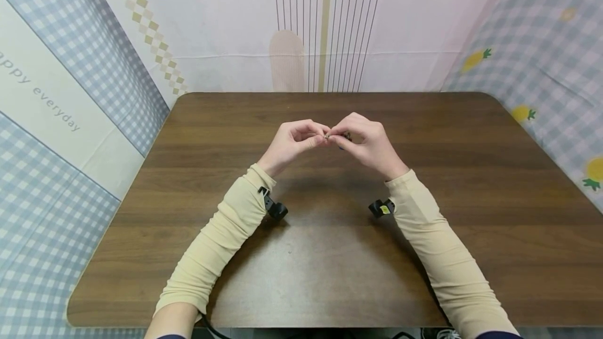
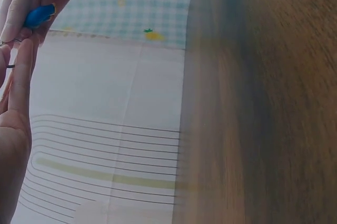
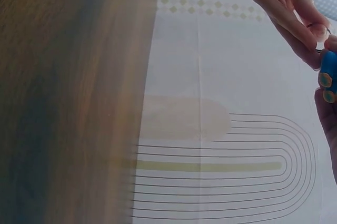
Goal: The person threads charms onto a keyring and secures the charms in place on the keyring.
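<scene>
Both hands meet fingertip to fingertip above the far middle of the table. My left hand [image 1: 294, 143] pinches one side of a small metal piece [image 1: 326, 136]. The right hand [image 1: 369, 140] pinches its other side, thumb and forefinger close to the left fingertips. Close up in the left wrist view, the piece shows as a thin dark ring or wire [image 2: 10, 66], mostly hidden by fingers. Small blue pieces with orange ends [image 3: 327, 66] hang at the right hand's fingers; one blue piece [image 2: 39, 16] also shows in the left wrist view.
The brown wooden table [image 1: 325, 255] has rounded corners and lies beneath both forearms. A white patterned cloth [image 1: 226, 20] hangs behind it, with blue checked cloth [image 1: 542, 67] at the sides. Wrist cameras [image 1: 275, 209] sit on both sleeves, and dark cables run off the front edge.
</scene>
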`<act>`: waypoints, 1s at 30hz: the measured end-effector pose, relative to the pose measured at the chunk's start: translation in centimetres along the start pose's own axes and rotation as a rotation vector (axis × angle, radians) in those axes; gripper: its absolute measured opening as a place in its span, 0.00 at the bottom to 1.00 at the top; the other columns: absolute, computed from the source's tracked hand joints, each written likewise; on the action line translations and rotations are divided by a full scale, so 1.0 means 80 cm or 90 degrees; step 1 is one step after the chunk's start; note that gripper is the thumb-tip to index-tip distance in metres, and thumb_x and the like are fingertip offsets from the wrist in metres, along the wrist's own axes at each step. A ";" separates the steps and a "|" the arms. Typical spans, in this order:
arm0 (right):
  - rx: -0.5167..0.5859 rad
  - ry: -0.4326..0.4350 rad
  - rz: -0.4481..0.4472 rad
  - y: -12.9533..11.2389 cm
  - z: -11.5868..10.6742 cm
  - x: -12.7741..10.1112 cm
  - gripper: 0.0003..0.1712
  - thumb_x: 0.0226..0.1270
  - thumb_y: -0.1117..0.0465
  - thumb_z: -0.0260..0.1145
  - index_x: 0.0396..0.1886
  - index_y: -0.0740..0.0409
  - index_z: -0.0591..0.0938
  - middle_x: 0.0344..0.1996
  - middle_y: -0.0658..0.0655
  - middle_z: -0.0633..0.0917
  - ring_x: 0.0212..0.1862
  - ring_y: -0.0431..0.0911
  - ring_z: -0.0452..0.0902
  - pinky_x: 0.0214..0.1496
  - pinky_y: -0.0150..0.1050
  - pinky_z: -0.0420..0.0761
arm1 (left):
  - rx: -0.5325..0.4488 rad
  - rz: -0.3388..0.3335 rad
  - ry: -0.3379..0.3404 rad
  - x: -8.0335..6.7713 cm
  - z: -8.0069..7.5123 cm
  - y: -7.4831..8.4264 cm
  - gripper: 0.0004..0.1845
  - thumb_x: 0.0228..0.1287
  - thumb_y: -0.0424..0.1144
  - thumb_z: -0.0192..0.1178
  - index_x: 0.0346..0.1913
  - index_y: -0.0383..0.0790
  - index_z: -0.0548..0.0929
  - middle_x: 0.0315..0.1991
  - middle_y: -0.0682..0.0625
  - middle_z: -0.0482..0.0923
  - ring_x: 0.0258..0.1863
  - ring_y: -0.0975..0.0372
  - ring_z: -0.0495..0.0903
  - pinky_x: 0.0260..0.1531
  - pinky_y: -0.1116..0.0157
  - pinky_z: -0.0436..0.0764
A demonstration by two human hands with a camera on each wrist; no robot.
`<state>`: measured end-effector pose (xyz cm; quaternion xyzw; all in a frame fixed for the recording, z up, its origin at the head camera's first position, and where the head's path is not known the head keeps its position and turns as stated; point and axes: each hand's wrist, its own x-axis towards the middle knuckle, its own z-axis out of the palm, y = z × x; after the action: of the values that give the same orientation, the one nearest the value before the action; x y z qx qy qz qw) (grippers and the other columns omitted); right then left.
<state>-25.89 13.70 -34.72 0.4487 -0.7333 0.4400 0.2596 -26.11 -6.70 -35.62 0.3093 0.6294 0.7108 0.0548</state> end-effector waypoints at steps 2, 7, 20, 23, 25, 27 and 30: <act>-0.008 -0.004 -0.010 0.001 -0.001 0.000 0.09 0.51 0.77 0.72 0.32 0.64 0.86 0.28 0.57 0.85 0.36 0.38 0.76 0.41 0.30 0.77 | -0.002 0.001 0.005 0.000 0.000 -0.001 0.02 0.63 0.23 0.59 0.34 0.28 0.81 0.43 0.48 0.84 0.41 0.63 0.85 0.52 0.57 0.83; -0.025 -0.008 -0.021 0.002 -0.003 0.001 0.08 0.52 0.76 0.72 0.32 0.64 0.86 0.28 0.56 0.85 0.36 0.39 0.76 0.39 0.29 0.76 | -0.027 0.005 0.014 0.001 0.000 -0.007 0.11 0.64 0.23 0.58 0.31 0.43 0.83 0.43 0.48 0.84 0.42 0.62 0.85 0.54 0.50 0.81; -0.100 -0.041 -0.018 0.011 0.002 -0.005 0.07 0.53 0.73 0.73 0.32 0.63 0.86 0.28 0.56 0.86 0.34 0.44 0.76 0.40 0.27 0.73 | 0.056 -0.119 0.013 0.004 0.000 -0.010 0.09 0.66 0.30 0.60 0.43 0.25 0.81 0.39 0.44 0.85 0.43 0.51 0.85 0.55 0.50 0.80; -0.108 -0.039 -0.020 0.012 0.004 -0.005 0.07 0.52 0.73 0.73 0.31 0.63 0.85 0.27 0.56 0.85 0.34 0.44 0.76 0.40 0.27 0.74 | 0.090 -0.118 0.019 0.005 0.001 -0.010 0.09 0.65 0.31 0.61 0.43 0.26 0.82 0.38 0.41 0.85 0.39 0.55 0.85 0.51 0.53 0.83; -0.107 -0.035 -0.015 0.012 0.005 -0.005 0.07 0.52 0.73 0.74 0.31 0.63 0.85 0.27 0.56 0.85 0.34 0.44 0.76 0.39 0.28 0.74 | 0.099 -0.113 0.023 0.005 0.000 -0.011 0.09 0.65 0.31 0.61 0.42 0.26 0.82 0.37 0.42 0.85 0.37 0.59 0.85 0.49 0.58 0.84; -0.100 -0.032 -0.004 0.012 0.005 -0.005 0.07 0.52 0.72 0.74 0.31 0.63 0.86 0.27 0.56 0.85 0.33 0.44 0.77 0.39 0.28 0.74 | 0.099 -0.105 0.028 0.005 0.001 -0.011 0.08 0.65 0.30 0.61 0.41 0.26 0.82 0.36 0.45 0.85 0.37 0.59 0.85 0.47 0.60 0.84; -0.088 -0.032 0.014 0.011 0.005 -0.005 0.06 0.53 0.72 0.73 0.31 0.63 0.86 0.27 0.56 0.85 0.33 0.43 0.77 0.38 0.28 0.74 | 0.078 -0.096 0.038 0.005 0.000 -0.012 0.07 0.64 0.28 0.61 0.40 0.25 0.81 0.37 0.48 0.85 0.40 0.52 0.85 0.50 0.58 0.84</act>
<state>-26.52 13.68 -35.60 0.4325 -0.7731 0.3797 0.2667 -26.74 -6.30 -36.37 0.2426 0.6943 0.6739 0.0704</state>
